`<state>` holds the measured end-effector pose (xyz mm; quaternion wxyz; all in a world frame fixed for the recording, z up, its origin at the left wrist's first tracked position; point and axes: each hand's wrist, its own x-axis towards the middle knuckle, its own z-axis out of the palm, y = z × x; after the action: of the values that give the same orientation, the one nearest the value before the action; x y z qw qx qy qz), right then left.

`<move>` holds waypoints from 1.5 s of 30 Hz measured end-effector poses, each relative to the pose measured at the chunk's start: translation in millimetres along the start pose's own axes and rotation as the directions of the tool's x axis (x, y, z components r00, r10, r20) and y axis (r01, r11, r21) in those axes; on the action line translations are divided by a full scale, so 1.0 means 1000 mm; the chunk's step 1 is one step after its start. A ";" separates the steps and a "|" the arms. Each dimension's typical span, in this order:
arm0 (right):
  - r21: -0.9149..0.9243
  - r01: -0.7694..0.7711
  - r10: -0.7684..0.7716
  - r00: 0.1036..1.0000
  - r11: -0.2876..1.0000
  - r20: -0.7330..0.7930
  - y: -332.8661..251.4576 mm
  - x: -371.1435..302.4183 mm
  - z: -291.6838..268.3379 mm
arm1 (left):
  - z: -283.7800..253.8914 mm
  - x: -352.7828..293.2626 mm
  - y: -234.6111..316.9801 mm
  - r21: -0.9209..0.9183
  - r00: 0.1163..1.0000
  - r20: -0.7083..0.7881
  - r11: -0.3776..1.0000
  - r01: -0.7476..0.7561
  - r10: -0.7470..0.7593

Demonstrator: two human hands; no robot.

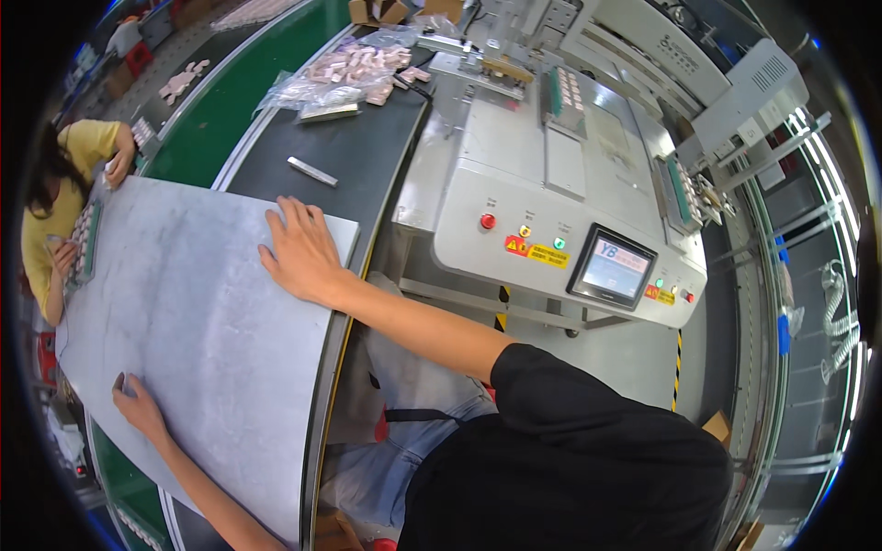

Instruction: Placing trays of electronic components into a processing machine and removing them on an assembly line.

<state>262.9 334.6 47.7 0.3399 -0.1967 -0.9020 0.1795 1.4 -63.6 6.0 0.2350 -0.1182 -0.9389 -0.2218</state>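
I've got right hand (305,253) spread, empty, on grey table (211,321), far right; left hand (141,410) half-curled, near left, can't tell if holding anything.

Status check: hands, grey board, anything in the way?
Right hand spread on grey board; left hand over it, fingers loosely bent. Co-worker with green tray at far edge.

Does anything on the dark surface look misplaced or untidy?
Mildly: one silvery bar lies alone on the dark surface beyond the right hand, apart from the pinkish pieces, which are heaped untidily among clear plastic bags.
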 end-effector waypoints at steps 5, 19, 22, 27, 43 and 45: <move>-0.071 0.014 -0.014 1.000 0.997 0.009 -0.002 -0.004 0.005 | -0.007 -0.005 0.002 -0.011 1.000 0.017 1.000 0.006 -0.006; -0.021 0.049 -0.047 0.997 0.999 0.062 -0.001 -0.004 0.013 | -0.014 -0.012 -0.002 0.043 0.999 -0.047 0.999 0.007 -0.005; -0.044 0.037 -0.034 0.997 0.998 0.068 0.011 -0.005 0.018 | -0.014 -0.014 0.018 0.022 0.991 -0.110 0.997 -0.079 0.081; -0.090 0.104 -0.097 0.993 0.990 0.074 0.012 -0.002 0.003 | -0.022 -0.018 0.037 -0.027 0.978 -0.177 0.993 -0.118 0.111; -0.069 0.066 -0.054 0.985 0.995 0.161 0.005 0.000 -0.002 | -0.030 -0.025 0.057 -0.042 0.991 -0.133 0.999 0.014 -0.020; -0.086 0.063 -0.048 0.984 0.994 0.170 0.003 -0.001 -0.001 | -0.030 -0.027 0.055 -0.022 0.989 -0.146 1.000 0.020 -0.023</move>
<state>265.0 336.5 46.5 0.2582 -0.1709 -0.9398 0.1446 54.1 -33.5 36.5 0.2994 -0.0941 -0.9181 -0.2420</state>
